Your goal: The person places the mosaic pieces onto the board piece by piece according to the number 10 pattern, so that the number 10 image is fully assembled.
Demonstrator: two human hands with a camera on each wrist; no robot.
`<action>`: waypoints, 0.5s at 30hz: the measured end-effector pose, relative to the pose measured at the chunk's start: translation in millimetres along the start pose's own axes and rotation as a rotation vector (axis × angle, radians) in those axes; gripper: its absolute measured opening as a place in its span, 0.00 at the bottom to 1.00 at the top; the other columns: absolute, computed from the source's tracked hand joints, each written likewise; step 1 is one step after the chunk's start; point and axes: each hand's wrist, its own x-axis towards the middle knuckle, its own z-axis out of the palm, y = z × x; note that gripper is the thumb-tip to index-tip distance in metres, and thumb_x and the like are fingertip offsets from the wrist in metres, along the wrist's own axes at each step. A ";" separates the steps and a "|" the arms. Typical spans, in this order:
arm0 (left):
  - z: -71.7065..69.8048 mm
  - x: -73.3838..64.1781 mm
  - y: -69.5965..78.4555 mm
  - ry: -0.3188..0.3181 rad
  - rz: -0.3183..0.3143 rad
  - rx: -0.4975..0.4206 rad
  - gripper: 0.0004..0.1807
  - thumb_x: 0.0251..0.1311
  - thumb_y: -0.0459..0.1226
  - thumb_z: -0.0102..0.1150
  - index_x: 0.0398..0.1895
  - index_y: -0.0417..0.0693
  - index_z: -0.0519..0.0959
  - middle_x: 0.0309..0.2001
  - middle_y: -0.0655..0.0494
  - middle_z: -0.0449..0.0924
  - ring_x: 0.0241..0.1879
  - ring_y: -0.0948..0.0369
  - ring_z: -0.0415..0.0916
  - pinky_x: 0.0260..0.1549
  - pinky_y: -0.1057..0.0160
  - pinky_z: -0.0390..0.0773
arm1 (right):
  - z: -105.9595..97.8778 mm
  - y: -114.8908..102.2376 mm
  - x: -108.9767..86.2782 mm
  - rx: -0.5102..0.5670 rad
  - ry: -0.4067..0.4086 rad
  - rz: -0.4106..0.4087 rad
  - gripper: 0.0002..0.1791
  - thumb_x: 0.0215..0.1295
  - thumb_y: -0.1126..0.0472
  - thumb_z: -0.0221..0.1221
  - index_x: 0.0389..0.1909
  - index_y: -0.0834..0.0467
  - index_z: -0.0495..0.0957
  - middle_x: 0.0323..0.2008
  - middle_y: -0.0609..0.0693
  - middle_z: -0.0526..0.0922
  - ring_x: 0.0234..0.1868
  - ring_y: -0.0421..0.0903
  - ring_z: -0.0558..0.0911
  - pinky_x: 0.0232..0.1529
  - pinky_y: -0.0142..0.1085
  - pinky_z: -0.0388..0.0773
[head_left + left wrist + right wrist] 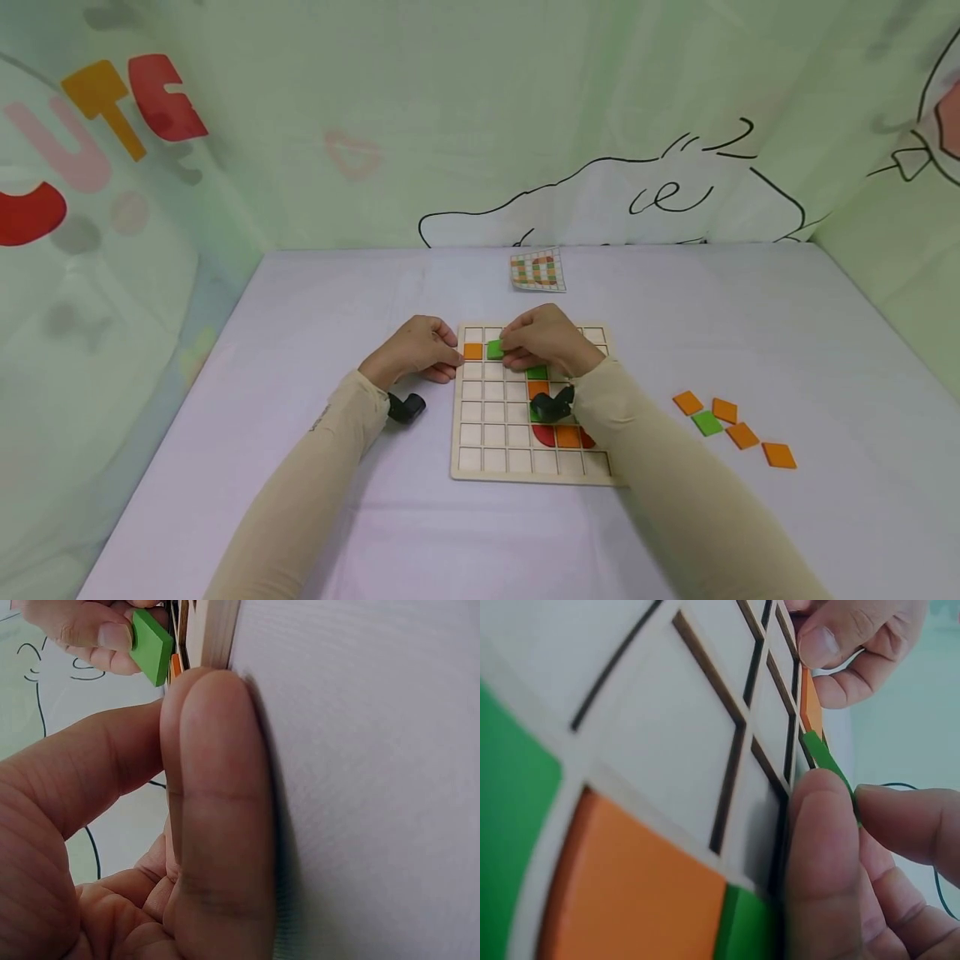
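My right hand (549, 337) pinches a green square tile (495, 349) between thumb and fingers, over the upper left part of a wooden grid board (480, 459). In the right wrist view the green tile (829, 766) is tilted, its lower end close by an orange tile (810, 701). That orange tile (473, 351) lies in a cell of the leftmost column. My left hand (420, 350) grips the board's left edge beside it, thumb and fingertips together there. Green, orange and red pieces (543, 435) sit in other cells, partly hidden by my right hand and wrist.
Several loose orange tiles (742, 435) and one green tile (707, 423) lie on the white table (360, 287) to the right of the board. A small card with a coloured grid pattern (537, 270) lies behind the board. Both wrists carry black camera mounts (407, 408).
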 end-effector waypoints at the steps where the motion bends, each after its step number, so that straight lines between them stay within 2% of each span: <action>1: 0.1 -0.1 0.0 0.002 -0.003 0.000 0.15 0.61 0.26 0.70 0.46 0.37 0.74 0.31 0.48 0.83 0.23 0.61 0.83 0.26 0.65 0.88 | 0.7 -0.2 0.1 0.002 0.002 0.002 0.13 0.72 0.68 0.63 0.53 0.71 0.80 0.33 0.57 0.88 0.26 0.41 0.87 0.33 0.32 0.89; 15: -0.1 0.2 1.3 -0.003 -0.010 -0.007 0.15 0.61 0.26 0.70 0.46 0.36 0.74 0.31 0.47 0.83 0.23 0.60 0.83 0.26 0.65 0.88 | 3.8 1.1 3.5 -0.025 0.024 0.017 0.12 0.72 0.68 0.63 0.52 0.70 0.81 0.33 0.57 0.87 0.25 0.41 0.86 0.32 0.31 0.88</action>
